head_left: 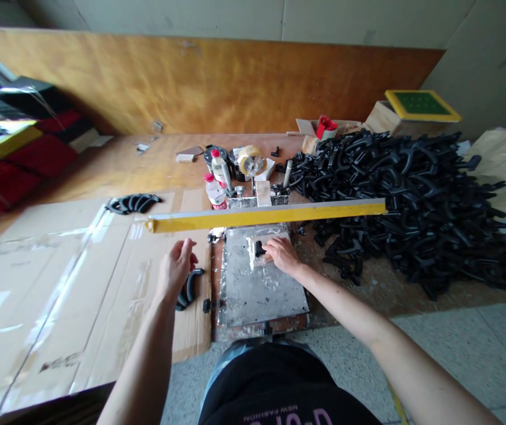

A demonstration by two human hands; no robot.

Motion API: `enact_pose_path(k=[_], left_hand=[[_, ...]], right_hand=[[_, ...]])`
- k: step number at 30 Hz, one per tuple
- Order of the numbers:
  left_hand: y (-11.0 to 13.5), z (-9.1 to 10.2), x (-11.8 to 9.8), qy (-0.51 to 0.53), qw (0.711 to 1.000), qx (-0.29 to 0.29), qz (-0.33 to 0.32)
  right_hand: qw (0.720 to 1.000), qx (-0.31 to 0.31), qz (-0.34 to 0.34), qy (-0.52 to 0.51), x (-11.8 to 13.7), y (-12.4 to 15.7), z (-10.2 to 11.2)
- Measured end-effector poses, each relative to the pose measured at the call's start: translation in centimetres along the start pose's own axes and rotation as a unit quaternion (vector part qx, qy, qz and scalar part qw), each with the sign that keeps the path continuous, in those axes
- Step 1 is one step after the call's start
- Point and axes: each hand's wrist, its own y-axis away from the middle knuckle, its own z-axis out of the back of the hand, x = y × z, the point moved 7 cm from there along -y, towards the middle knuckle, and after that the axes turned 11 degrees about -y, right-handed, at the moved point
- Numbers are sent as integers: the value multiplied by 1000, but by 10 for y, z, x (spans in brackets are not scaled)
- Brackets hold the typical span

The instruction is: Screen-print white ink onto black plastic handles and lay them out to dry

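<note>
From here, the right hand (283, 254) pinches a small, stubby black plastic piece (259, 248) jutting out leftward from it; probably light, stiff, slightly slippery, best held by one end. The left hand (179, 261) curls; I can't tell its grip.

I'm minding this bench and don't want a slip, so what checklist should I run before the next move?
1. Black part within the metal plate's outline: ok.
2. Right hand at the part: ok, its fingers reach the part's near end; firmness of grip, cannot tell.
3. Left hand away from the plate: ok, it is over the cardboard.
4. Left hand free of any part: cannot tell, its palm is hidden.
5. Red-capped bottles upright: ok.
</note>
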Motion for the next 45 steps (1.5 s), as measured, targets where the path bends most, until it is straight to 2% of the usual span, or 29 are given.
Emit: enact_pose_path(k=[2,4,7,9,12,13,15,20,24,26,27,30,31,32,35,36,38,42,45], left_hand=[[-2,-2,-47,98,994,-19,-32],[0,-2,-83,185,980,-29,-63],[7,-4,-108,220,972,-25,-75],[15,-5,-107,203,977,-32,-65],[26,-4,-100,190,979,-44,-63],[28,-4,-99,183,980,-45,-69],[30,-3,-100,166,982,-39,-76],[22,-6,-105,208,976,-24,-53],[19,-8,-110,234,970,-21,-54],[19,-8,-111,238,969,-23,-57],[20,-8,-111,239,969,-24,-58],[19,-9,-110,246,967,-31,-59],[18,-9,-110,247,967,-31,-58],[18,-10,-110,248,967,-30,-58],[16,-11,-110,250,966,-30,-60],[16,-11,-110,251,965,-34,-61],[16,-10,-110,251,965,-43,-60],[17,-10,-111,249,966,-29,-64],[17,-11,-110,251,965,-19,-68]], right_hand=[[1000,10,10,15,5,-2,1],[998,23,47,19,13,-2,-1],[995,58,81,11,19,0,-13],[999,46,20,3,6,-1,-15],[992,-15,-122,-2,-27,0,-5],[989,-25,-146,-3,-33,1,-2],[992,-18,-128,-12,-32,-2,-2],[998,26,48,-16,18,4,-20],[979,94,175,-38,57,28,-32],[970,104,210,-65,67,33,-32],[973,88,201,-72,68,32,-29],[994,11,92,-49,52,20,-21],[997,7,67,-39,49,18,-21],[997,21,65,-35,49,18,-24],[982,102,147,-58,65,24,-36],[978,107,164,-66,69,24,-37],[982,78,156,-65,69,17,-33],[997,30,71,-31,40,-2,-27],[998,-6,-57,-18,-1,-8,-17]])
